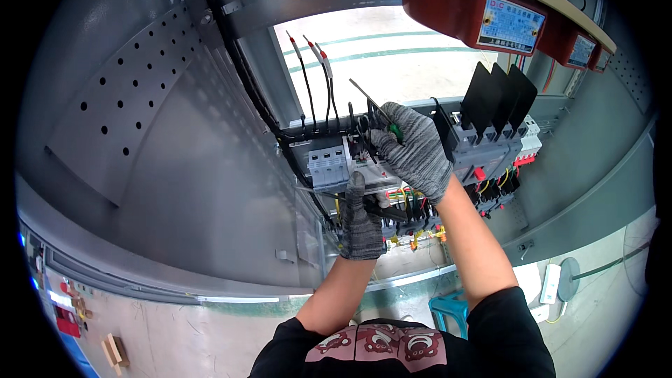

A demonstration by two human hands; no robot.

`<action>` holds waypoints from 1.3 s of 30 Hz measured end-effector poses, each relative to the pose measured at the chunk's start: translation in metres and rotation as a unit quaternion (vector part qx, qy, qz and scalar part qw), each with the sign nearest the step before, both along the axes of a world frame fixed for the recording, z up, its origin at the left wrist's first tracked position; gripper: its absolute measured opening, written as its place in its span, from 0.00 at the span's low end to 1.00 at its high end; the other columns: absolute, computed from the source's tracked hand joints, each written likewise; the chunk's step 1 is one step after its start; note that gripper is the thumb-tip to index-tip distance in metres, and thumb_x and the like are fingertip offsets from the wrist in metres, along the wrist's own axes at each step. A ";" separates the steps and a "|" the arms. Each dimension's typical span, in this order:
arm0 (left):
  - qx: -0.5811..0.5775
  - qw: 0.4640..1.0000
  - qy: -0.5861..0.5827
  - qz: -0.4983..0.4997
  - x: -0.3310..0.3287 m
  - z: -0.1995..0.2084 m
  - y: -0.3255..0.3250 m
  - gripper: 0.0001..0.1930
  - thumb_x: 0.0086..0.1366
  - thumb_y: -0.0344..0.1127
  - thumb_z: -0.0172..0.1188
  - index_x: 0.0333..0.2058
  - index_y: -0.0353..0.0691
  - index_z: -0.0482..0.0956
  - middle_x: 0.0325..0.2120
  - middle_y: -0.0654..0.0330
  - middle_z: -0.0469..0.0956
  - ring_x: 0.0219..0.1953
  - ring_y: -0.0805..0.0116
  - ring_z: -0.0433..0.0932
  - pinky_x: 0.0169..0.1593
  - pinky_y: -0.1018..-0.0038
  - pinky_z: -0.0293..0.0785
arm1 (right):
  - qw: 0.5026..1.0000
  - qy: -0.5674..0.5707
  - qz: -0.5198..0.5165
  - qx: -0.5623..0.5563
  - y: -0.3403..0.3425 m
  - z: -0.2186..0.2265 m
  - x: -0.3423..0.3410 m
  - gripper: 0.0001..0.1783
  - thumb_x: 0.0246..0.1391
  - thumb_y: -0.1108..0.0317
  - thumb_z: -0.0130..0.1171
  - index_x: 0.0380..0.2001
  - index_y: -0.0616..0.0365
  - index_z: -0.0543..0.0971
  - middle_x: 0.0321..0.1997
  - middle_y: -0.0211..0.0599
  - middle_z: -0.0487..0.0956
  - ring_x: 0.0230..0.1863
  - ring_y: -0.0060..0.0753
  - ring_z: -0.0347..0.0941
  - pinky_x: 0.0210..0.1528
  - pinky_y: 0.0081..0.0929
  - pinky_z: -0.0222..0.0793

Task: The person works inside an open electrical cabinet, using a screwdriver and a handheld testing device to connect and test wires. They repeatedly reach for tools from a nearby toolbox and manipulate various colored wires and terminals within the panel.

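Note:
Both my hands wear grey knitted gloves and work inside a grey metal cabinet. My right hand [416, 150] is closed around a screwdriver [367, 94]; its thin shaft points up and left, and a bit of green handle shows between the fingers. Beneath that hand is a light-coloured electrical device [374, 175] with black wires at its top, partly covered. Just below the device, my left hand [362, 227] has its thumb raised and its other fingers curled. A thin grey rod sticks out to its left and a dark shape to its right; what it holds is unclear.
A small grey breaker [327, 168] sits left of the device. To the right stands a larger breaker [483, 150] with black upright barriers [498, 98]. Red transformers [469, 10] hang above. Loose wires with red-and-white ends [325, 63] rise behind; a black cable bundle [241, 63] runs down the left.

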State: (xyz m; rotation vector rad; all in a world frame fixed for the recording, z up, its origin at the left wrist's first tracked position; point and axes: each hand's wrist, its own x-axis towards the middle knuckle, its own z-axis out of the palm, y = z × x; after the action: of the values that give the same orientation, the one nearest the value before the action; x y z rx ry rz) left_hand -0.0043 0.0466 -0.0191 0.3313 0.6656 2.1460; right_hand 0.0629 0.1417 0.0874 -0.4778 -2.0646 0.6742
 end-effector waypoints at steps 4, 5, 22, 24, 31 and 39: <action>0.009 1.000 0.002 -0.011 -0.005 -0.010 0.001 0.21 0.60 0.51 0.63 0.42 0.40 0.74 0.23 0.63 0.77 0.20 0.76 0.74 0.22 0.79 0.71 | 0.999 -0.035 -0.011 0.017 0.000 -0.002 -0.002 0.20 0.50 0.65 0.60 0.43 0.69 0.76 0.39 0.53 0.80 0.43 0.50 0.77 0.49 0.36 0.73; 0.014 1.000 0.003 -0.010 -0.006 -0.010 0.003 0.21 0.60 0.51 0.63 0.42 0.40 0.74 0.23 0.63 0.77 0.20 0.76 0.74 0.21 0.79 0.71 | 0.999 -0.022 -0.013 0.019 0.001 -0.003 -0.001 0.18 0.50 0.65 0.61 0.41 0.68 0.77 0.36 0.52 0.80 0.40 0.48 0.78 0.46 0.35 0.73; -0.109 0.792 0.480 0.362 -0.015 0.069 -0.037 0.13 0.62 0.38 0.60 0.40 0.35 0.78 0.34 0.58 0.79 0.40 0.68 0.76 0.46 0.72 0.71 | 1.000 0.002 0.005 0.011 0.020 -0.012 0.005 0.14 0.53 0.65 0.58 0.39 0.65 0.78 0.38 0.50 0.79 0.42 0.50 0.76 0.46 0.37 0.70; -0.140 0.715 0.573 0.375 -0.041 0.081 -0.030 0.12 0.61 0.37 0.60 0.40 0.36 0.79 0.36 0.55 0.79 0.39 0.64 0.77 0.45 0.70 0.72 | 0.999 0.002 0.027 0.026 0.010 -0.009 -0.003 0.14 0.54 0.65 0.58 0.39 0.64 0.78 0.38 0.50 0.79 0.42 0.50 0.75 0.47 0.37 0.70; -0.284 0.614 0.655 0.337 -0.032 0.101 -0.015 0.12 0.57 0.34 0.61 0.39 0.36 0.79 0.37 0.50 0.79 0.38 0.56 0.79 0.44 0.65 0.74 | 0.997 0.065 0.015 0.042 0.016 -0.019 -0.001 0.11 0.54 0.66 0.56 0.36 0.62 0.78 0.38 0.53 0.78 0.42 0.55 0.74 0.46 0.42 0.70; -0.342 0.505 0.692 0.386 -0.029 0.099 -0.010 0.12 0.59 0.34 0.57 0.42 0.42 0.77 0.39 0.51 0.78 0.41 0.52 0.78 0.44 0.60 0.74 | 0.988 0.149 0.021 0.031 0.010 -0.027 -0.005 0.04 0.54 0.73 0.57 0.32 0.64 0.77 0.28 0.47 0.77 0.30 0.42 0.75 0.34 0.31 0.70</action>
State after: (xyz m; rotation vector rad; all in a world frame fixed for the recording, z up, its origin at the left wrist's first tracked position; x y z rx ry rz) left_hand -0.0332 0.0364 0.0797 1.5647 2.9158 1.5657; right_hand 0.0576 0.1521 0.0600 -0.2782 -1.8104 0.6609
